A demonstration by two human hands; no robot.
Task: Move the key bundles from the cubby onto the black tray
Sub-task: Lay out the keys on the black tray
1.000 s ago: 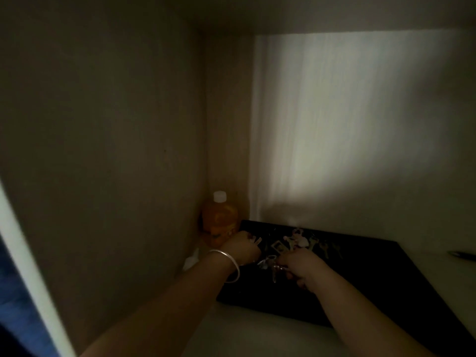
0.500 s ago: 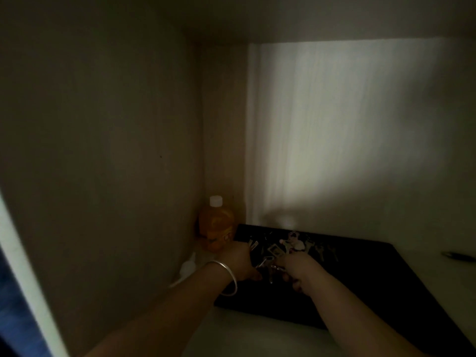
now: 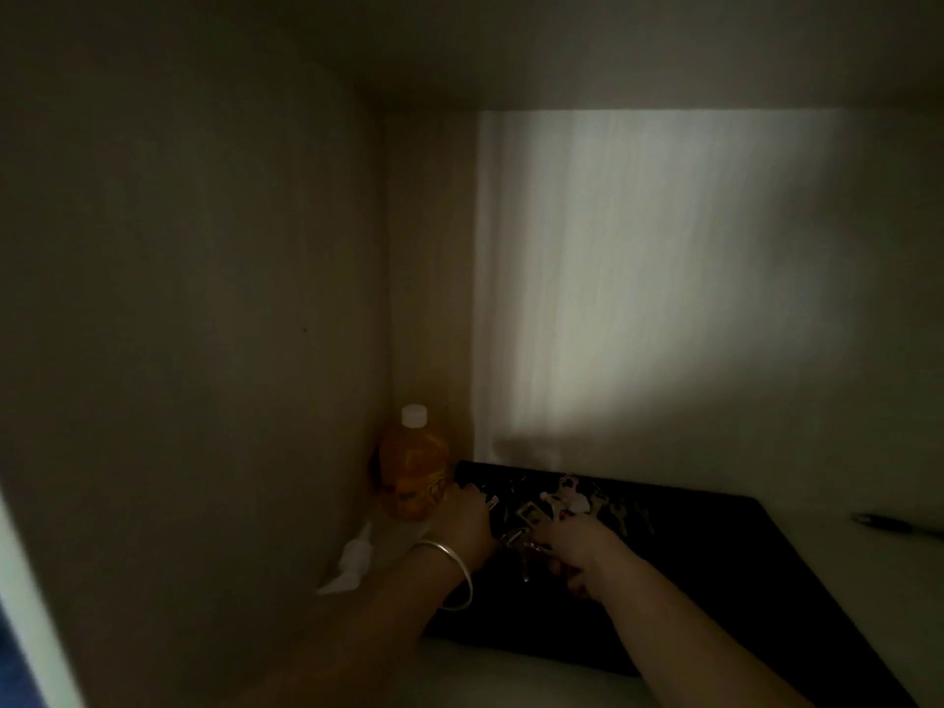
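Inside the dim cubby point(image 3: 204, 298), both arms reach over the black tray point(image 3: 740, 580); the left hand point(image 3: 462, 523) and the right hand point(image 3: 574, 551) are each curled closed around key bundles point(image 3: 521, 541).

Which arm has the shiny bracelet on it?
The left arm. A thin silver bangle hangs round its wrist, just behind the left hand by the orange bottle. The right hand has a bare wrist.

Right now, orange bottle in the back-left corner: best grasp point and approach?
Take the orange bottle around its upper body below the white cap, coming from the front. It stands upright, tucked in the corner, with the left hand and black tray crowding its lower right.
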